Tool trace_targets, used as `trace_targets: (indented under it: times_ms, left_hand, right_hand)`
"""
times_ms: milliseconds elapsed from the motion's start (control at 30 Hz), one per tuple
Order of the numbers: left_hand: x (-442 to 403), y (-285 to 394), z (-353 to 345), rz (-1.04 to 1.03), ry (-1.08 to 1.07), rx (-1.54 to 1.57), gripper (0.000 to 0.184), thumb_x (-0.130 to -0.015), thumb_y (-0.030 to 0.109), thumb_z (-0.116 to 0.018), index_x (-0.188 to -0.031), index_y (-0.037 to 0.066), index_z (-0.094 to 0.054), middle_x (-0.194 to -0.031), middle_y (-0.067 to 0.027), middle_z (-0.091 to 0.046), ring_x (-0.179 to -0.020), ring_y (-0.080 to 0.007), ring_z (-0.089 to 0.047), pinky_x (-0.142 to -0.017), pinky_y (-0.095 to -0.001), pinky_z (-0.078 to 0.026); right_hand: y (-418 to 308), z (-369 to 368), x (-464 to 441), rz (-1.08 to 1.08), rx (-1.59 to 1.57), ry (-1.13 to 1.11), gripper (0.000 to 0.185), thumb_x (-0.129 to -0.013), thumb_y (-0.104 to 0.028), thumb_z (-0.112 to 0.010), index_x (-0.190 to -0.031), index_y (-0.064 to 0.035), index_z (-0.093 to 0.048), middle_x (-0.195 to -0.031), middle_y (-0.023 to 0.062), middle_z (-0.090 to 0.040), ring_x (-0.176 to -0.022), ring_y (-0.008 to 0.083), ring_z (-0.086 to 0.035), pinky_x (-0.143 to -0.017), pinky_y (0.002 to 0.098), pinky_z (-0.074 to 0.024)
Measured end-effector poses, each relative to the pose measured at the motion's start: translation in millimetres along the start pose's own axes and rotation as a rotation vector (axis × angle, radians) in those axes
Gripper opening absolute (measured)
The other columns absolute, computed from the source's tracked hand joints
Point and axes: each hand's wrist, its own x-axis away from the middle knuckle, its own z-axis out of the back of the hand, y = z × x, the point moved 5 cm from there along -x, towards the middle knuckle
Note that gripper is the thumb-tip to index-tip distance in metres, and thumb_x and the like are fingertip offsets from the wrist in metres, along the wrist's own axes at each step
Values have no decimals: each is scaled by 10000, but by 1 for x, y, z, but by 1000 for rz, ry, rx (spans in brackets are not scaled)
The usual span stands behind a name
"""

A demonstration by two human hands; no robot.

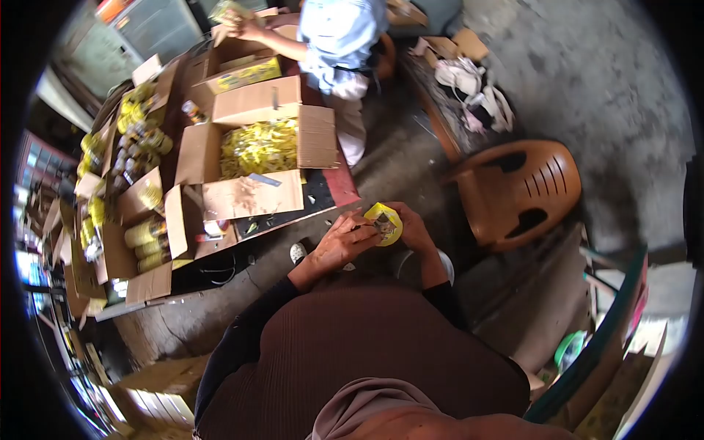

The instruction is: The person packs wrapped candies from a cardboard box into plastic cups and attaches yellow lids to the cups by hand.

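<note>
A small yellow-edged piece with a dark printed middle (393, 226) is held in front of my body; it looks like a label or packet, but I cannot tell which. My right hand (415, 233) is closed around its right side. My left hand (339, 243) reaches across from the other side, fingers bent together at the piece's left edge. Whether those fingers pinch something small is hidden. Ahead and to the left, an open cardboard box (253, 199) on the table holds a heap of yellow strips or wrappers (260, 149).
Boxes of yellow-wrapped cans or jars (147, 233) crowd the table's left side. A co-worker (341, 44) stands beyond the table, a hand on a pale packet (229, 13). To my right is a brown plastic chair (513, 191); white cloths (477, 92) lie behind it.
</note>
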Motion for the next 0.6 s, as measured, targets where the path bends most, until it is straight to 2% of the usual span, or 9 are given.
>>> trace_targets:
  times_ms: [100, 167, 233, 300, 333, 400, 467, 500, 600]
  left_hand:
    - [-19, 17, -5, -80, -13, 17, 404, -657, 81, -745, -1056, 124, -700, -1092, -16, -604, -1079, -237, -553, -985, -432, -437]
    - [-25, 14, -4, 3, 61, 136, 399, -709, 99, -728, -1103, 103, -670, -1107, -51, -593, -1063, -238, -559, -941, -406, -450]
    - [-26, 11, -6, 51, 37, 167, 388, -710, 66, -733, -1092, 96, -672, -1103, -67, -593, -1032, -248, -576, -885, -386, -470]
    - [-20, -2, -7, 144, 119, 109, 373, -706, 3, -721, -1065, 92, -670, -1074, -71, -600, -999, -274, -577, -829, -380, -483]
    - [-18, -6, -9, 137, 106, 126, 373, -706, 3, -721, -1065, 92, -670, -1074, -71, -600, -999, -274, -577, -829, -380, -483]
    - [-12, -15, -10, 223, 91, 49, 321, -722, -33, -693, -1022, 79, -669, -1036, -78, -609, -958, -273, -586, -801, -372, -489]
    - [-6, -21, -12, 233, 79, 61, 303, -731, -43, -682, -1010, 76, -671, -1016, -78, -613, -938, -271, -590, -784, -368, -492]
    - [-4, -23, -13, 247, 75, 63, 286, -740, -52, -671, -997, 73, -672, -996, -79, -617, -918, -269, -594, -767, -365, -495]
    - [0, -24, -13, 283, 54, 60, 236, -751, -40, -667, -965, 59, -670, -964, -73, -627, -885, -268, -601, -753, -358, -504]
  right_hand:
    - [27, 29, 24, -43, -118, 68, 512, -744, 40, -727, -1217, -28, -542, -1146, 54, -613, -1073, 140, -569, -943, 297, -453]
    - [18, 50, 44, -80, -107, 159, 497, -756, 28, -724, -1217, -26, -546, -1128, 49, -619, -1059, 142, -578, -937, 297, -454]
    - [18, 72, 69, -126, -100, 247, 481, -769, 16, -722, -1217, -23, -550, -1110, 45, -624, -1044, 145, -586, -931, 298, -455]
    - [26, 98, 94, -270, -98, 276, 472, -784, -24, -727, -1225, -33, -559, -1074, 40, -635, -1020, 143, -600, -898, 299, -467]
    - [49, 114, 107, -265, -171, 318, 424, -781, -124, -753, -1170, -32, -614, -1054, 62, -645, -992, 137, -606, -842, 285, -485]
    - [71, 146, 145, -731, 382, 443, 375, -788, -273, -735, -1062, -25, -670, -1020, 131, -670, -948, 207, -643, -795, 316, -508]
    - [114, 179, 183, -883, 1206, 586, 430, -691, -344, -695, -968, -15, -694, -908, 209, -671, -862, 307, -656, -787, 382, -510]
    - [113, 185, 193, -882, 1208, 582, 430, -691, -344, -695, -968, -15, -694, -908, 209, -671, -862, 307, -656, -787, 382, -510]
    - [124, 191, 217, -968, 928, 597, 435, -689, -350, -680, -949, -1, -693, -896, 204, -677, -861, 346, -647, -772, 418, -508]
